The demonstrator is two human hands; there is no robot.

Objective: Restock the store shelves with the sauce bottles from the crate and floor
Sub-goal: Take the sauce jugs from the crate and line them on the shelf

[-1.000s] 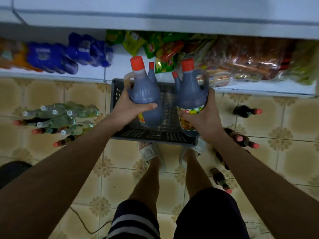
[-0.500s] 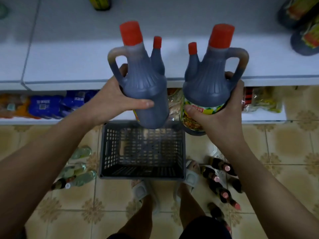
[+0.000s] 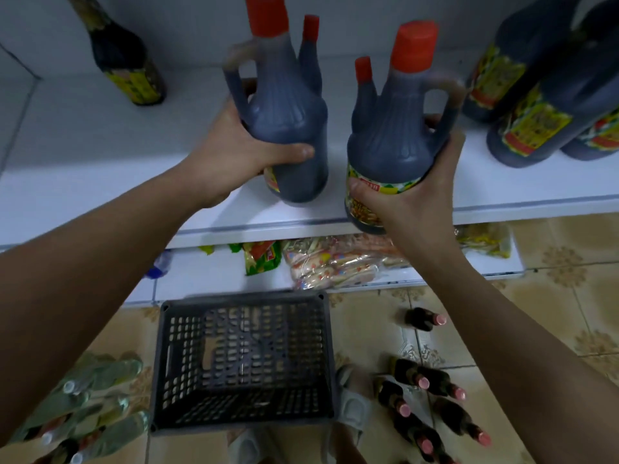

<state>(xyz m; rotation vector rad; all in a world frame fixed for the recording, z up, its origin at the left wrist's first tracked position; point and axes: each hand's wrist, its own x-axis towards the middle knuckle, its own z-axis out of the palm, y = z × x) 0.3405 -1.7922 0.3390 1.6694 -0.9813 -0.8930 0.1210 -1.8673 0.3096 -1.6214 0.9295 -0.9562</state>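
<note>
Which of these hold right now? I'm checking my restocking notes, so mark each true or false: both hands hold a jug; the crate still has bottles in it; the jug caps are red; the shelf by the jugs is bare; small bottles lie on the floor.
1. Each hand holds a jug. True: the left hand grips the left jug, the right hand the right jug.
2. The crate holds bottles. False: none show in it.
3. The jug caps are red. True.
4. The shelf is bare. False: a dark bottle and large labelled jugs stand there.
5. Small bottles lie on the floor. True.
</note>
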